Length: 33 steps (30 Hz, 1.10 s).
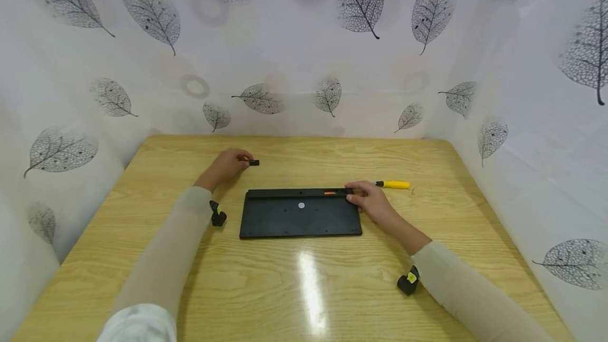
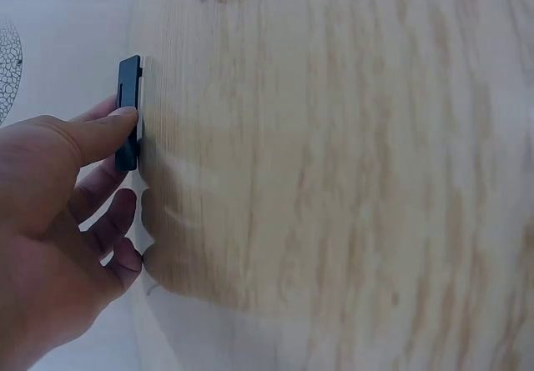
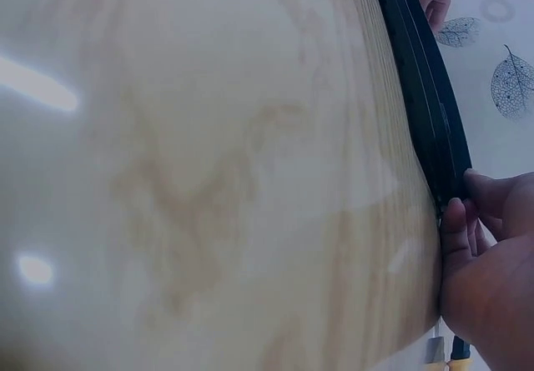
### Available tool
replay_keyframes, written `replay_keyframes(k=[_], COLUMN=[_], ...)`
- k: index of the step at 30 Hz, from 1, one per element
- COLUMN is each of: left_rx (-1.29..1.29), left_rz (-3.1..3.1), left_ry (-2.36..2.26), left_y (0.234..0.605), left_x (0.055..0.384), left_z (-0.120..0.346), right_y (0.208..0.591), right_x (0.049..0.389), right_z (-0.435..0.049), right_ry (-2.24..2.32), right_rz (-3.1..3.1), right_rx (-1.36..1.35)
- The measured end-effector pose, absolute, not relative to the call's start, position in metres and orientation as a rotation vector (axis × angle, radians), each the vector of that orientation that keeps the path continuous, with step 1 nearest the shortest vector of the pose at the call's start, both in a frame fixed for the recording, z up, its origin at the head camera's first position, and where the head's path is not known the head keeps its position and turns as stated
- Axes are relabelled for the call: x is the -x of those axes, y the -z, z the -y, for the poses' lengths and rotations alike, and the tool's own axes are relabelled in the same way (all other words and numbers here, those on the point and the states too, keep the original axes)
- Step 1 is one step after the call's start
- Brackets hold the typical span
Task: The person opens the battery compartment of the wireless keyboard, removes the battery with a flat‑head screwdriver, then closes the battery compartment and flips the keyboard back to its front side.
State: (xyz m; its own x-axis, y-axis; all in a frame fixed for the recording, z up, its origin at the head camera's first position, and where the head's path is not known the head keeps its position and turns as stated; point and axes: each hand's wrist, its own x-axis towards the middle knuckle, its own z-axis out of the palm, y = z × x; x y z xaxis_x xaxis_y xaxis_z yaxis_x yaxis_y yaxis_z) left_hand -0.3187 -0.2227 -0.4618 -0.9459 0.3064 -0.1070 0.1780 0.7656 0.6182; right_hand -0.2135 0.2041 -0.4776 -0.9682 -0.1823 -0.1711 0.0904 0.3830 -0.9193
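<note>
Black keyboard (image 1: 304, 221) lay underside-up on bench (image 1: 237, 289) | left hand (image 1: 231, 163), nearly closed, pinched small black cover (image 1: 254, 162) beyond keyboard's far-left corner | right hand (image 1: 373, 200) gripped keyboard's far-right corner | likely risk: tilting keyboard might have spilled its orange battery (image 1: 330, 192)

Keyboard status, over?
Left grip pinching small black cover. Right grip holding keyboard by far right corner. Underside up, slot open. Yellow-handled tool close beside right grip.
</note>
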Motion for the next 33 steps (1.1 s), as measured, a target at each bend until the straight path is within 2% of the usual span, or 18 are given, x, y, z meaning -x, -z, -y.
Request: replay_keyframes(k=[33], left_rx=[-0.387], left_rz=[-2.744], left_ry=[-1.017], left_y=[0.4603], left_x=[0.3156], left_z=[0.2197], right_y=[0.4762], right_x=[0.2121], right_z=[-0.2039], right_ry=[1.594], right_rz=[-2.407], right_rx=[0.095])
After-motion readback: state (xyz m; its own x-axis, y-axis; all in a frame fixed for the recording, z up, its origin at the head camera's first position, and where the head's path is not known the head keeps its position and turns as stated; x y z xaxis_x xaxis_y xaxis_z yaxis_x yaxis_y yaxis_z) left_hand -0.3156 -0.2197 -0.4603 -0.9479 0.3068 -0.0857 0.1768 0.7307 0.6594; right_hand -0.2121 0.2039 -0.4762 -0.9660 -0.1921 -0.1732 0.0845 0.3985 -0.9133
